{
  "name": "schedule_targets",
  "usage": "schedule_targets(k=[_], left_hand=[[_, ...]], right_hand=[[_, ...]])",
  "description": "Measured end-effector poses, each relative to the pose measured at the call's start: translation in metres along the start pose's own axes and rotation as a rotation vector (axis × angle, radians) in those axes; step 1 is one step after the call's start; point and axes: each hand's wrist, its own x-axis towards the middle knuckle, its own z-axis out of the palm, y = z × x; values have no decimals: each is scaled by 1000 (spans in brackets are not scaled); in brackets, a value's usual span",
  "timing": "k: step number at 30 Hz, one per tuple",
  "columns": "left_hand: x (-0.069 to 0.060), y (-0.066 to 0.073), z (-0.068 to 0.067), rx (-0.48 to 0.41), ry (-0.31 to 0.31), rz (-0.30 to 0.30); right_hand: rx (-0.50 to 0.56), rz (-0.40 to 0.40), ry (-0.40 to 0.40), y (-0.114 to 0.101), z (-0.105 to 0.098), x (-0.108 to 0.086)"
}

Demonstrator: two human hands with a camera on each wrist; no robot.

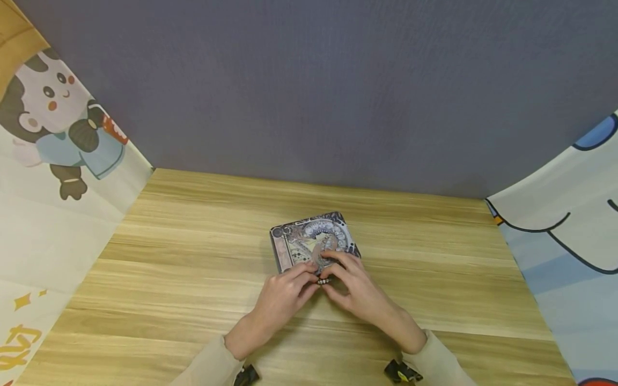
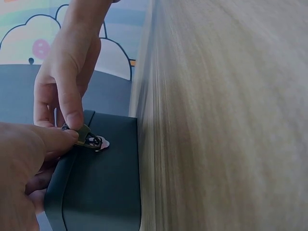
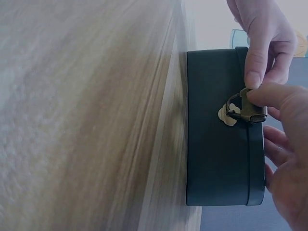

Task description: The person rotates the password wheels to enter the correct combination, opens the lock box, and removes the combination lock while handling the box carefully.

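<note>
A box with a printed, patterned lid has dark green sides. A small brass-coloured padlock hangs by its shackle from a pale flower-shaped plate on the front. In the head view a row of pale marks, like number wheels, shows on the padlock. My left hand pinches one end of it between thumb and finger. From the other side my right hand grips the padlock, thumb on its body, with other fingers resting on the lid. Fingers partly cover the padlock.
The box stands on a wood-grain table. A grey-blue panel rises behind the table. Cartoon-printed cloths hang at the left and right. Dark wrist devices sit near both sleeves.
</note>
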Motion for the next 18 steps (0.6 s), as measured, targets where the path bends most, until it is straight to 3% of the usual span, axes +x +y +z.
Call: schedule_targets(k=[18], left_hand=[[1, 2, -2, 8, -13, -5]], right_hand=[[2, 19, -5, -2, 0, 1]])
